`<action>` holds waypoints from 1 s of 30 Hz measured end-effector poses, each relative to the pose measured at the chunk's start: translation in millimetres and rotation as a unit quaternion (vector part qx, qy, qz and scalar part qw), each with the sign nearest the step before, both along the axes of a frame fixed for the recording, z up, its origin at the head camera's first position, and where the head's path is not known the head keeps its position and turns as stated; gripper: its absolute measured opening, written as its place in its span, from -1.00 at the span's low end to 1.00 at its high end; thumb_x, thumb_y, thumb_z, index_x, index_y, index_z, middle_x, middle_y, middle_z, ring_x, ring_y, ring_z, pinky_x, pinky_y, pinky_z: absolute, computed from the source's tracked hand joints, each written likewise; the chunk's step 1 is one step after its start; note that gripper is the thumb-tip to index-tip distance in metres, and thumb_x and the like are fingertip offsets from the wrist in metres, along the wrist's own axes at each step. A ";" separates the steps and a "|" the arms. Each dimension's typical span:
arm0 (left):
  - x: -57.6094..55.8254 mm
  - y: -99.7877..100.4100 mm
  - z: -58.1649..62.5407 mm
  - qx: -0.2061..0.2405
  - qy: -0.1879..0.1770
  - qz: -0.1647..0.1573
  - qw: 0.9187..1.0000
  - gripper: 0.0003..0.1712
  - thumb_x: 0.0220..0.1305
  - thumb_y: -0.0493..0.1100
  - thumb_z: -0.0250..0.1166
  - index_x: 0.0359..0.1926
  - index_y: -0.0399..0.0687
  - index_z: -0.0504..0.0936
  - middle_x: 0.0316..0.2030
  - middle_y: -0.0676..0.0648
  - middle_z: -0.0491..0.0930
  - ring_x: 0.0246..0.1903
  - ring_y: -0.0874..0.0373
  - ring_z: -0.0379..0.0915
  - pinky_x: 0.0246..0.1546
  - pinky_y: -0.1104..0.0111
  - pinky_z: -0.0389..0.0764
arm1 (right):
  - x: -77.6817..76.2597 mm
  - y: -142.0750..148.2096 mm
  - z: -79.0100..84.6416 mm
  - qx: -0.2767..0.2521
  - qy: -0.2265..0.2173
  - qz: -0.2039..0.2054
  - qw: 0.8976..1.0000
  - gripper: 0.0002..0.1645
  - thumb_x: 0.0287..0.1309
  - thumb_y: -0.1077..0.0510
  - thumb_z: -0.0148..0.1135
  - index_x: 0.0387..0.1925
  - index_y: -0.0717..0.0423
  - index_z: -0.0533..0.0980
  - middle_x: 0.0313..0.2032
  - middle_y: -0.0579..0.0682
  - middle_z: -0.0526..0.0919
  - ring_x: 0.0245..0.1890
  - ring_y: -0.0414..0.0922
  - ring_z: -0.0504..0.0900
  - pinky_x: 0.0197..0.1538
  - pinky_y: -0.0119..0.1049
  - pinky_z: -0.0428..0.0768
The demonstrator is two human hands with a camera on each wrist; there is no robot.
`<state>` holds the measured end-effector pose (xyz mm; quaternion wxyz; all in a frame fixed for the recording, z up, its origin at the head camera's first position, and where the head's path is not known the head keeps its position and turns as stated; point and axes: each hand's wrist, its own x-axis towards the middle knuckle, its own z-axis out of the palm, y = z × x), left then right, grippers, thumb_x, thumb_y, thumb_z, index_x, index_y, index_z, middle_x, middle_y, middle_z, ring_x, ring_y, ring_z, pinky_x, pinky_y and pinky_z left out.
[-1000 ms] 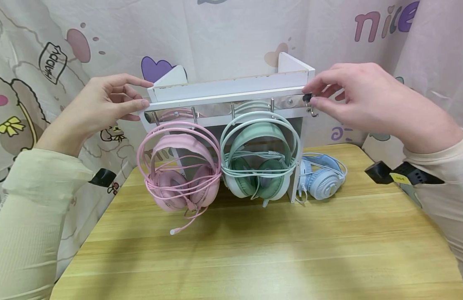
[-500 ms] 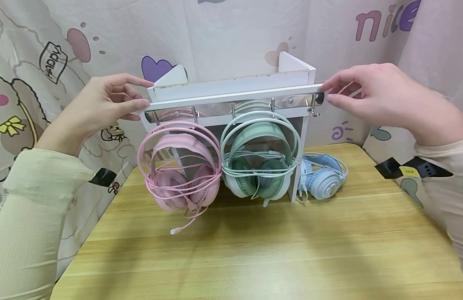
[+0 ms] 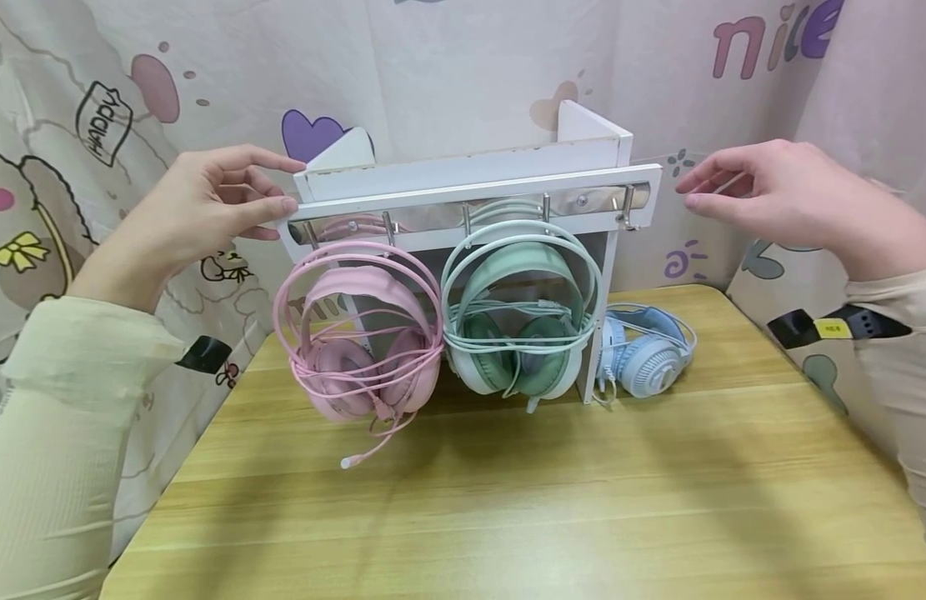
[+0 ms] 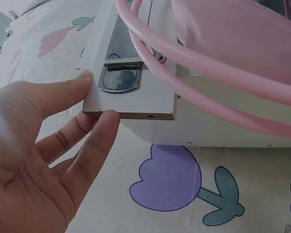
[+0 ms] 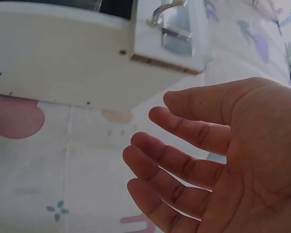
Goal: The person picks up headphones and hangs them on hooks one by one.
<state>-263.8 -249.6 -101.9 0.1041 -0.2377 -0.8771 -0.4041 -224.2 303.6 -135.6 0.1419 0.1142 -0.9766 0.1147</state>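
Note:
A white rack point(image 3: 478, 173) has a metal hook strip point(image 3: 508, 205) along its front board. Pink headphones point(image 3: 357, 333) and green headphones point(image 3: 518, 325) hang from its hooks, cables wrapped around them. My left hand point(image 3: 222, 196) holds the rack's left end between thumb and fingers; in the left wrist view, the thumb point(image 4: 70, 92) touches one edge of the board and a fingertip touches its end. Off the right end of the board, my right hand point(image 3: 778, 196) hangs in the air, fingers loosely bent and holding nothing. The right wrist view shows a gap between the fingers point(image 5: 184, 160) and the board.
Light blue headphones point(image 3: 646, 358) lie on the wooden table point(image 3: 508, 500) beside the rack's right leg. One bare hook point(image 3: 626, 208) sticks out at the right end of the strip. A printed curtain point(image 3: 463, 75) hangs close behind and on both sides.
My right hand has let go of the rack's right end and moved right, away from it. My left hand stays in place. The headphones hang as before.

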 end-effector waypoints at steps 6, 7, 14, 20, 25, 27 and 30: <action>-0.3 2.2 1.5 0.012 -0.002 -0.009 1.000 -0.48 0.29 -0.28 0.38 0.26 0.06 0.58 -0.35 0.08 0.66 -0.38 0.29 0.67 -0.35 0.43 0.81 | -10.5 21.3 -7.3 -0.021 -0.038 -0.009 0.999 -0.53 0.45 -0.14 0.07 0.22 -0.02 0.52 0.11 0.25 0.66 0.06 0.18 0.62 -0.28 -0.42 0.45; -0.4 2.5 1.7 0.014 -0.002 -0.011 1.000 -0.48 0.29 -0.30 0.37 0.26 0.05 0.58 -0.35 0.08 0.66 -0.38 0.29 0.67 -0.35 0.43 0.81 | -11.8 24.0 -8.5 -0.025 -0.044 -0.010 0.999 -0.52 0.46 -0.13 0.06 0.23 0.00 0.52 0.12 0.29 0.64 0.10 0.26 0.58 -0.25 -0.38 0.46; 0.1 2.0 1.8 0.014 -0.009 -0.010 1.000 -0.47 0.28 -0.28 0.39 0.26 0.05 0.57 -0.30 0.04 0.68 -0.37 0.28 0.67 -0.32 0.42 0.81 | -22.0 37.7 -17.9 -0.045 -0.070 -0.013 0.996 -0.49 0.46 -0.14 0.06 0.25 0.04 0.49 0.16 0.39 0.58 0.11 0.33 0.55 -0.19 -0.23 0.49; 0.2 1.2 0.2 0.008 -0.004 -0.005 1.000 -0.48 0.29 -0.24 0.40 0.26 0.05 0.57 -0.33 0.05 0.65 -0.39 0.29 0.67 -0.34 0.43 0.81 | -29.7 44.8 -27.6 -0.071 -0.095 -0.012 0.993 -0.41 0.47 -0.16 0.03 0.33 0.09 0.40 0.25 0.39 0.50 0.18 0.35 0.48 -0.04 0.01 0.53; -0.6 1.1 -0.4 0.006 -0.003 -0.001 1.000 -0.48 0.29 -0.26 0.39 0.26 0.06 0.57 -0.35 0.09 0.66 -0.39 0.29 0.68 -0.35 0.45 0.80 | -34.7 51.0 -36.8 -0.082 -0.113 -0.011 0.990 -0.35 0.49 -0.17 -0.01 0.39 0.12 0.31 0.28 0.43 0.44 0.22 0.39 0.42 0.12 0.38 0.45; -1.0 1.0 -0.3 0.007 -0.003 -0.001 1.000 -0.48 0.29 -0.28 0.38 0.26 0.07 0.58 -0.36 0.10 0.66 -0.38 0.30 0.68 -0.35 0.46 0.80 | -36.9 53.8 -40.3 -0.085 -0.117 -0.012 0.989 -0.35 0.49 -0.17 -0.01 0.39 0.12 0.31 0.29 0.43 0.43 0.23 0.39 0.41 0.14 0.41 0.44; -1.3 0.5 -0.3 0.006 -0.004 -0.001 1.000 -0.48 0.29 -0.28 0.38 0.26 0.07 0.58 -0.36 0.11 0.67 -0.39 0.30 0.68 -0.35 0.45 0.80 | -40.6 57.3 -46.6 -0.090 -0.123 -0.013 0.988 -0.36 0.49 -0.17 -0.02 0.39 0.12 0.32 0.30 0.42 0.42 0.23 0.39 0.42 0.14 0.38 0.45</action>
